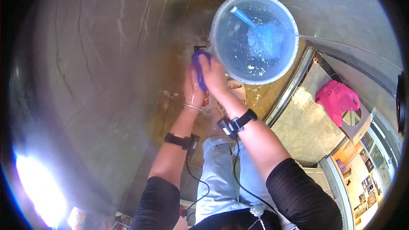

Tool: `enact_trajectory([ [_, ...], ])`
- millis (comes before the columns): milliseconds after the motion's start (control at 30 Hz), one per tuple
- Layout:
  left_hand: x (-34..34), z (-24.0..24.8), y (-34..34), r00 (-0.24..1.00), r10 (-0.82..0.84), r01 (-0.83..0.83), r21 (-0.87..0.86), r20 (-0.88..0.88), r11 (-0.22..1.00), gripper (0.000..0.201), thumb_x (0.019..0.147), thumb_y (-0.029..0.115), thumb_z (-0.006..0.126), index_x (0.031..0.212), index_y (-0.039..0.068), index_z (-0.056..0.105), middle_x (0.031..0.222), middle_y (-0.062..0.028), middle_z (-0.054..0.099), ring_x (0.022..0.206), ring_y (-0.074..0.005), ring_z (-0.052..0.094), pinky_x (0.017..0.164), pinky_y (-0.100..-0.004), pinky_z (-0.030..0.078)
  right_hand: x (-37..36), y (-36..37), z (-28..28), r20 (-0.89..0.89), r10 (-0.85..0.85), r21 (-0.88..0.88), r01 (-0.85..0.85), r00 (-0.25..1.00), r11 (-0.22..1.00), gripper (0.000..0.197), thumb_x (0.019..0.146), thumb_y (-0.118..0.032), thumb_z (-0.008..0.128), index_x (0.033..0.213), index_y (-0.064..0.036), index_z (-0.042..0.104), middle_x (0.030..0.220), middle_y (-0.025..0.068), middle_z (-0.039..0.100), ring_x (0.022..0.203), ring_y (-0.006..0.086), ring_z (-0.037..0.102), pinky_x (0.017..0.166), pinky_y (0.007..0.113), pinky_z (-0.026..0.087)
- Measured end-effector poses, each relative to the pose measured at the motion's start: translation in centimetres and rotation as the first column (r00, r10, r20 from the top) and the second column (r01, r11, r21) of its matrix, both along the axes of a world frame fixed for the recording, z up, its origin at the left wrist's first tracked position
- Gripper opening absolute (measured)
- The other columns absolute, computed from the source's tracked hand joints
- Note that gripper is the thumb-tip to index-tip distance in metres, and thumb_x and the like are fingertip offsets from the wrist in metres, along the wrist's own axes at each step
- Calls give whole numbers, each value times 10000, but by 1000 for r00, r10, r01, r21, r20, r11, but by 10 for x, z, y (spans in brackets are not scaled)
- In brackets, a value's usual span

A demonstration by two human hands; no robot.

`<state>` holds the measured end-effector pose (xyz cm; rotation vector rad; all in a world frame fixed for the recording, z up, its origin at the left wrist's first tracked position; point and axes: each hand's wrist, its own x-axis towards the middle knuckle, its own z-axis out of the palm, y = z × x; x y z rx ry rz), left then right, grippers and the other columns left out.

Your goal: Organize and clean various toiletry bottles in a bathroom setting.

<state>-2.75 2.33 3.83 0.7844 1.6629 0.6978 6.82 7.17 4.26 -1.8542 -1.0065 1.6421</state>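
Note:
My left hand [192, 86] and my right hand [214, 75] are close together in front of me. Between them is a purple, soft-looking piece [200, 79], perhaps a cloth or scrubber; its exact kind is unclear. My right fingers curl over it, while my left hand presses along its left side, partly blurred and wet. A dark pump top [198, 48] shows just beyond my hands, its lower part hidden behind them. To the right stands a round bucket [216, 59] of water. A light-blue handle [243, 16] slants into the water, joined to a pale-blue shape below the surface.
A grey stone-patterned wall [98, 59] rises on the left. Pale slippers [237, 88] show on the brown floor, below the bucket. On the right, a metal-edged threshold [289, 85] runs beside a pink bag [336, 99]. Cables hang from both wrist straps.

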Motion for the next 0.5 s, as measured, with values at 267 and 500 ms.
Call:
enact_trajectory([
  [267,-20,5,-31,986,-165,146,449,2,882,550,918,427,415,1264,0,396,1238,-247,484,1123,-359,515,943,-407,392,11,-21,48,-656,-311,-216,223,688,950,348,951,-283,487,1175,-18,516,1056,78,603,934,155,584,823,285,488],
  [500,-27,21,-39,871,-482,483,356,-98,800,565,836,375,603,1272,69,416,1182,-199,544,1100,-374,538,912,-410,431,53,-11,-8,-684,-146,-403,-203,715,892,385,948,-325,489,1205,-39,506,984,74,616,920,142,575,782,267,485],
])
